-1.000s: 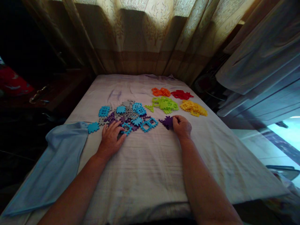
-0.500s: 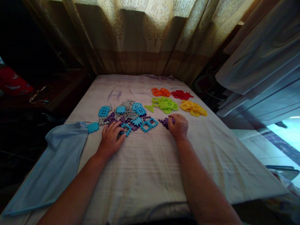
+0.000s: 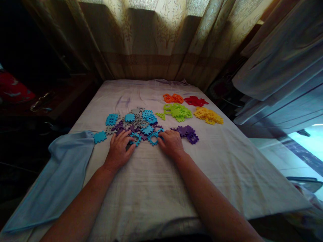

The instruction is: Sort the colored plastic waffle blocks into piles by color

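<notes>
My left hand lies with fingers spread on the near edge of a mixed pile, by a blue open-centred interlocking tile. Its thumb is next to that tile. At the pile's right side, my right hand pinches the edge of another blue open-centred tile; its fingers partly cover the blue tiles there. Grey tiles, purple tiles and several more blue tiles overlap in the pile. Right of my right hand lies a small group of purple tiles, one with a window grid.
Farther back lie separate heaps of lime green tiles, orange tiles, red tiles and yellow tiles. A light blue cloth drapes over the left edge of the cloth-covered table. Curtains hang behind.
My right hand has left the purple tiles on the right and moved left onto the blue tiles. The purple group now shows in full. My left hand has stayed in place.
</notes>
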Tool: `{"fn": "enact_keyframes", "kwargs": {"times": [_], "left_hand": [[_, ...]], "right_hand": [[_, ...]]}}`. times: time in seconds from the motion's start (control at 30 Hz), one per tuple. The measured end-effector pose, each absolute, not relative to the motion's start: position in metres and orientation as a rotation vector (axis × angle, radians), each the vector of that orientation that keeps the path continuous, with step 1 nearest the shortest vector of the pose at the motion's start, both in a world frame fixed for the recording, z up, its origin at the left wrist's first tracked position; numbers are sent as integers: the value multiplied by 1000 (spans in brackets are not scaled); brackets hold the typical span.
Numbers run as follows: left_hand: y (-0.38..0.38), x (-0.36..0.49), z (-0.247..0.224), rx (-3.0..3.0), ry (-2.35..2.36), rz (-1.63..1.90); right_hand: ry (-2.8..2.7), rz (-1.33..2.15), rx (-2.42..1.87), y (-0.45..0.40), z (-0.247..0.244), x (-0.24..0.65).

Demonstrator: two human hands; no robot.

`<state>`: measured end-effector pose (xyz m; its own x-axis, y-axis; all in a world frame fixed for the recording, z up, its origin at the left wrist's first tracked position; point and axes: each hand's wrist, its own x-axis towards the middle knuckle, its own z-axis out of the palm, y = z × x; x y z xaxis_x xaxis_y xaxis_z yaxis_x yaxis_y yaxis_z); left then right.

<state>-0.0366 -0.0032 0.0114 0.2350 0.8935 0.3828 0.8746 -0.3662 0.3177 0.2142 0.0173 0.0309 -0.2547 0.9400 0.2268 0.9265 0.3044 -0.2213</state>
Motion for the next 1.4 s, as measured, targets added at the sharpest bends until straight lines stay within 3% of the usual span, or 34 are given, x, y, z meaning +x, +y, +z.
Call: {"fn": "enact_keyframes", "kwargs": {"times": [0.37,0.7,1.4], "left_hand": [[-7,-31,15,2582,1529,692],[-8,-28,12,2603,1456,575],[-7,-30,11,2602,1440,558]], "right_hand": [[-2322,208,-1289,4,27,184],[-2018,75,-1761,28,18,222],[-2034,-34,-1667,28,18,222]]}}
